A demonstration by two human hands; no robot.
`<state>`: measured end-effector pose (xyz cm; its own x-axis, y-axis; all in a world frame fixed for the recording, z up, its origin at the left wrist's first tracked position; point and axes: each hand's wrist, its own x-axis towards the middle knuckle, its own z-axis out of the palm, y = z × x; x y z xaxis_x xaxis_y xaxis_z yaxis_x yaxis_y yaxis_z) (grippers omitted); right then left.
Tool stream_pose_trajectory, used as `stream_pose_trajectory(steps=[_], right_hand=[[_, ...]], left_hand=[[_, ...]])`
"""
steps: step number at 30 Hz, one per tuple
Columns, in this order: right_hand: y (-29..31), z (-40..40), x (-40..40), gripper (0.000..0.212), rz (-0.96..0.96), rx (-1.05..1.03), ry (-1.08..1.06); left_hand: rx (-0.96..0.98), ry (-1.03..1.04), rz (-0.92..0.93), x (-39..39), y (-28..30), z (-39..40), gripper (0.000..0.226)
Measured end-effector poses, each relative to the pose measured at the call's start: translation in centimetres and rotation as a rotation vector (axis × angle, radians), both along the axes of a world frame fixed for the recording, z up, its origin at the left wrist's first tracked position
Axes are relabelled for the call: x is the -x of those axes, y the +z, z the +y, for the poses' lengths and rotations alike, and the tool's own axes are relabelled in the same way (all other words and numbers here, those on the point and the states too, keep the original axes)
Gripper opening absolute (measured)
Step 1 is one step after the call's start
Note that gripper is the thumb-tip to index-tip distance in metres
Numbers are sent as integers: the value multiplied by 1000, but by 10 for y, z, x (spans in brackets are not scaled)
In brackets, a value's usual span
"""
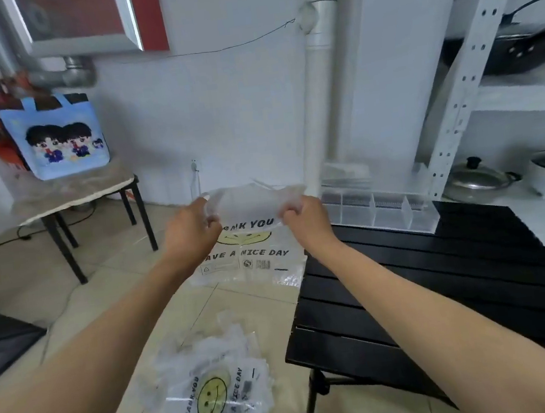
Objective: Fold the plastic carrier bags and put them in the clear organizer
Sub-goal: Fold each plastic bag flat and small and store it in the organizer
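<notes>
Both arms are stretched forward, holding a clear plastic carrier bag printed with a yellow smiley face and "THANK YOU / HAVE A NICE DAY" [251,243] up in the air above the tiled floor. The left hand [194,221] has its fingers curled round the bag's upper left edge, and the right hand [301,214] pinches the upper right edge in the same way, so the top edge runs left to right between them and the bag's length hangs straight down. A loose heap of similar clear smiley-face bags [212,395] lies on the floor near the person's knees. The clear compartmented plastic organizer [381,208] stands at the far edge of the black slatted table [429,290], just to the right of the right hand and at about its height. That hand is plainly the nearer one. The bag looks unfolded as yet, so laying it flat on the table probably comes first.
</notes>
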<state>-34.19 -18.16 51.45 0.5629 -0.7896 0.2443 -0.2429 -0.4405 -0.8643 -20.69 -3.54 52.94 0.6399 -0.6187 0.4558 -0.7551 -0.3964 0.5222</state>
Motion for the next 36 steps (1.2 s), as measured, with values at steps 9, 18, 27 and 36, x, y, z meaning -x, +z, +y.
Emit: stream_pose_trajectory(steps=[9,18,27,36], right_hand=[[22,-7,100,26,-356,11,-137],[-33,-20,193,24,-274,142,-252],[-100,-29,247,20,111,152,-219],[-117,-36,261,44,567,443,-167]], left_hand=[[244,-275,-298,72,19,-33,13],[82,-511,-377,126,-46,-58,23],[-355,-637,-272,131,-104,-62,34],[-424,-790,-282,120,-112,-58,46]])
